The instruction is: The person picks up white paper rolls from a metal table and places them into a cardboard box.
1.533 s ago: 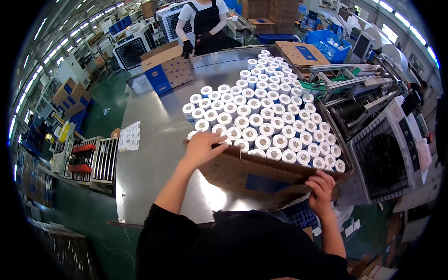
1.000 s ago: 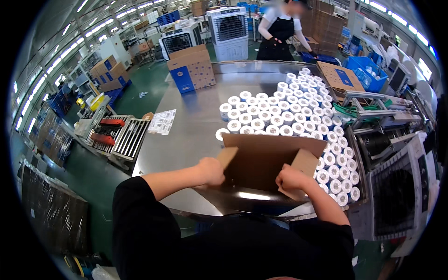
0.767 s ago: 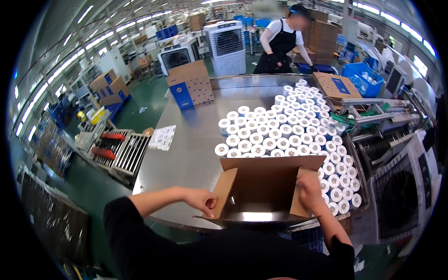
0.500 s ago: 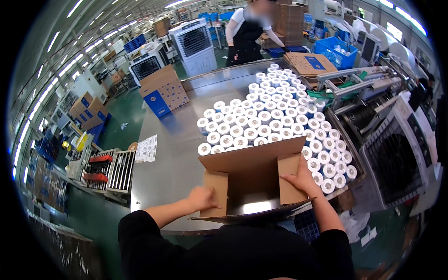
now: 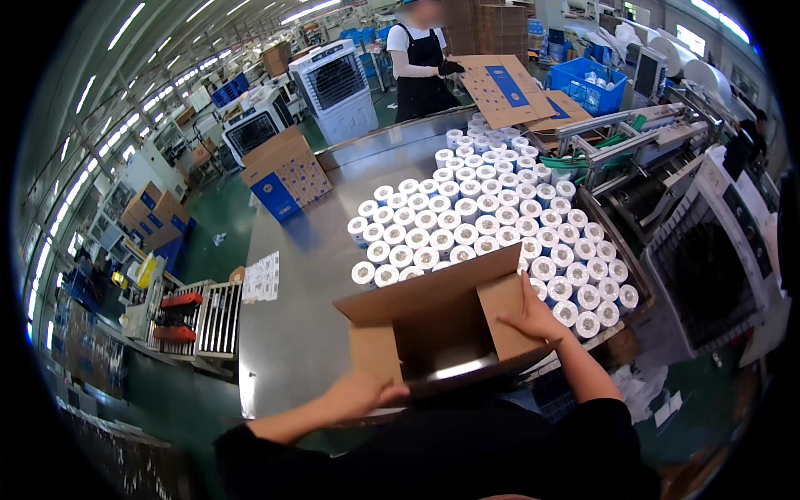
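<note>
Low in the middle of the frame an open brown cardboard carton (image 5: 442,329) sits at the near edge of a long grey metal table (image 5: 308,333), its flaps standing up and outward. The left hand (image 5: 362,392), at lower centre, is curled over the carton's near left edge and grasps the flap there. The right hand (image 5: 533,317), just right of centre, lies with fingers spread flat against the right-hand flap, pressing it outward rather than closing round it.

The inside of the carton looks bare, with only a bright glint on its floor, so as far as can be judged the box is formed and opened but nothing has gone into it. Directly beyond it, filling the centre and upper right of the table, stands a dense cluster of white paper rolls with dark cores (image 5: 492,225), all upright and touching one another; the nearest ones sit just beside the carton's far flap. All of them remain outside the box, so the filling is left to do.

At the top of the frame a co-worker in a dark apron (image 5: 421,67) holds a flat printed carton blank (image 5: 500,87). A closed brown and blue box (image 5: 287,175) stands at the table's upper left
</note>
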